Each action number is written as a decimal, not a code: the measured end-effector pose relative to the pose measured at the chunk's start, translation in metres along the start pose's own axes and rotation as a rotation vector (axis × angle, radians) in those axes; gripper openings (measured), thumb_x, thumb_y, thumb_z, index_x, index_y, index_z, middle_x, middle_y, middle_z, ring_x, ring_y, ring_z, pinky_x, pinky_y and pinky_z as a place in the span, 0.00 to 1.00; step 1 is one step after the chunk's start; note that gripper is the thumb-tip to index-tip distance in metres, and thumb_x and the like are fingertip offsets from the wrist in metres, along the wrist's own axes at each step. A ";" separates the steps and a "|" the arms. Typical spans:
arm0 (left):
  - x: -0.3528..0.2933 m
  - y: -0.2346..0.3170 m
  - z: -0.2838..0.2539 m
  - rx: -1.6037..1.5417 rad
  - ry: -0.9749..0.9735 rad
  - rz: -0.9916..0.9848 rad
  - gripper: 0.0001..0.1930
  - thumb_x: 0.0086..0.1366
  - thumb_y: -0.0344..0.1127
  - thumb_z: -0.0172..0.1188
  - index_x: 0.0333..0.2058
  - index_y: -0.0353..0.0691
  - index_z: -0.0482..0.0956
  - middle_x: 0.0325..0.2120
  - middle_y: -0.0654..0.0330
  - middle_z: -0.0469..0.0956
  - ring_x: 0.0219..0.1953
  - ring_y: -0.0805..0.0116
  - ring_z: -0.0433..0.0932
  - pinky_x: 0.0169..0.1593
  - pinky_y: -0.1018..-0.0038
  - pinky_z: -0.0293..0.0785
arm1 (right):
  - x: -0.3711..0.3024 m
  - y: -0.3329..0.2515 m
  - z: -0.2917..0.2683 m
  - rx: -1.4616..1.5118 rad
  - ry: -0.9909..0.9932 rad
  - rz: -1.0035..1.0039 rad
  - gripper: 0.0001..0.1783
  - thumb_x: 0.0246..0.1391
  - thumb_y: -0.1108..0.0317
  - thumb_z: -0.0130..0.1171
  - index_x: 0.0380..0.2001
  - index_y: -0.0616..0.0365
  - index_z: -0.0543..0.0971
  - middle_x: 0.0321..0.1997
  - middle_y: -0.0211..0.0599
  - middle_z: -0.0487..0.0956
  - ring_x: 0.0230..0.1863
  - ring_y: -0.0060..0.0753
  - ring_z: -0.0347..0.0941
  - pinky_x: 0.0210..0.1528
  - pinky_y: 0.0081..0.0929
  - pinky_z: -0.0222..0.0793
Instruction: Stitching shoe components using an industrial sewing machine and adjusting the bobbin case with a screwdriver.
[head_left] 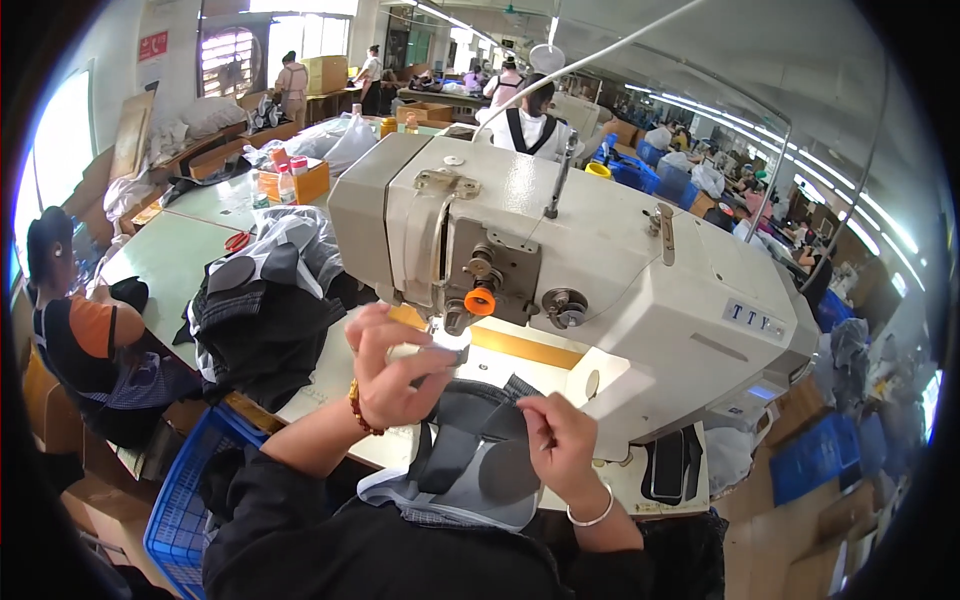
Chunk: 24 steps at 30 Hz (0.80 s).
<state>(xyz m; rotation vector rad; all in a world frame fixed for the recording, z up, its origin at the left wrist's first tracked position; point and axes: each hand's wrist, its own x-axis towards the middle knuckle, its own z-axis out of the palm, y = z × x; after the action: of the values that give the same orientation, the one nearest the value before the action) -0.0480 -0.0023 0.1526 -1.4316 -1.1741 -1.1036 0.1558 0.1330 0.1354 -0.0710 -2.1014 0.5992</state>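
Observation:
My left hand (395, 370), with a beaded bracelet, is raised beside the needle area of a large cream sewing machine (620, 270). Its thumb and forefinger are pinched together; whatever lies between them is too small to name. My right hand (562, 445), wearing a bangle, is closed at the right edge of the sewn fabric piece (450, 460). Something small and dark shows in its fingers, and I cannot make it out. Black and grey panels with rounded patches make up the fabric piece, which lies on the machine bed and hangs over toward my lap.
A heap of black and grey fabric pieces (265, 310) lies left of the machine, near red-handled scissors (237, 241). A blue plastic basket (185, 520) stands at lower left. A dark phone-like object (668, 468) rests at the bed's right. A co-worker (85, 340) sits at left.

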 end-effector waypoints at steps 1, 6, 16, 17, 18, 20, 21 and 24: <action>-0.010 0.000 -0.002 -0.036 -0.022 -0.011 0.14 0.40 0.31 0.68 0.30 0.46 0.83 0.35 0.59 0.72 0.40 0.58 0.69 0.53 0.53 0.60 | 0.013 -0.007 0.000 -0.017 0.003 0.007 0.09 0.49 0.79 0.64 0.34 0.58 0.78 0.22 0.34 0.73 0.16 0.29 0.68 0.19 0.23 0.63; -0.049 0.002 -0.007 -0.160 -0.054 -0.156 0.10 0.45 0.33 0.69 0.30 0.50 0.85 0.34 0.65 0.75 0.41 0.63 0.70 0.55 0.56 0.62 | 0.066 -0.021 0.012 -0.190 0.265 -0.303 0.18 0.45 0.78 0.69 0.41 0.60 0.76 0.21 0.33 0.72 0.14 0.25 0.65 0.15 0.22 0.59; -0.114 -0.010 0.006 -0.380 -0.132 -0.250 0.12 0.47 0.30 0.70 0.32 0.51 0.84 0.34 0.66 0.74 0.39 0.66 0.71 0.54 0.59 0.61 | 0.092 -0.031 0.040 -0.441 0.347 -0.372 0.31 0.35 0.65 0.80 0.42 0.63 0.74 0.21 0.32 0.68 0.14 0.18 0.60 0.13 0.14 0.54; -0.117 -0.012 0.007 -0.379 -0.131 -0.256 0.11 0.48 0.30 0.70 0.32 0.51 0.83 0.34 0.66 0.74 0.39 0.66 0.70 0.52 0.60 0.62 | 0.093 -0.033 0.042 -0.469 0.364 -0.347 0.31 0.35 0.65 0.80 0.41 0.63 0.74 0.21 0.32 0.69 0.15 0.23 0.62 0.13 0.18 0.56; -0.122 -0.014 0.008 -0.389 -0.121 -0.260 0.11 0.48 0.30 0.70 0.32 0.51 0.83 0.34 0.66 0.74 0.39 0.66 0.70 0.52 0.60 0.62 | 0.094 -0.033 0.044 -0.496 0.382 -0.323 0.30 0.35 0.64 0.79 0.40 0.62 0.74 0.20 0.32 0.69 0.15 0.28 0.65 0.14 0.21 0.58; -0.129 -0.017 0.011 -0.412 -0.119 -0.284 0.12 0.48 0.29 0.70 0.32 0.51 0.83 0.34 0.66 0.74 0.38 0.66 0.70 0.50 0.60 0.63 | 0.097 -0.035 0.046 -0.538 0.382 -0.324 0.30 0.36 0.64 0.79 0.40 0.63 0.74 0.20 0.33 0.70 0.15 0.29 0.66 0.14 0.22 0.59; -0.133 -0.019 0.012 -0.420 -0.111 -0.285 0.12 0.48 0.28 0.69 0.32 0.51 0.82 0.33 0.66 0.74 0.38 0.65 0.70 0.48 0.61 0.64 | 0.099 -0.035 0.048 -0.562 0.389 -0.322 0.30 0.36 0.64 0.79 0.40 0.63 0.74 0.21 0.33 0.71 0.16 0.30 0.67 0.15 0.22 0.60; -0.142 -0.020 0.014 -0.468 -0.125 -0.308 0.12 0.48 0.28 0.69 0.32 0.51 0.82 0.34 0.66 0.74 0.38 0.65 0.69 0.48 0.61 0.64 | 0.102 -0.031 0.051 -0.649 0.418 -0.365 0.29 0.37 0.63 0.79 0.40 0.63 0.74 0.22 0.34 0.73 0.17 0.31 0.68 0.15 0.23 0.62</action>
<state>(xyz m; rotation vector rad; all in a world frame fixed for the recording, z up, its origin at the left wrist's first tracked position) -0.0852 -0.0061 0.0139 -1.7286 -1.3104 -1.6012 0.0615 0.1135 0.2040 -0.1586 -1.7563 -0.3086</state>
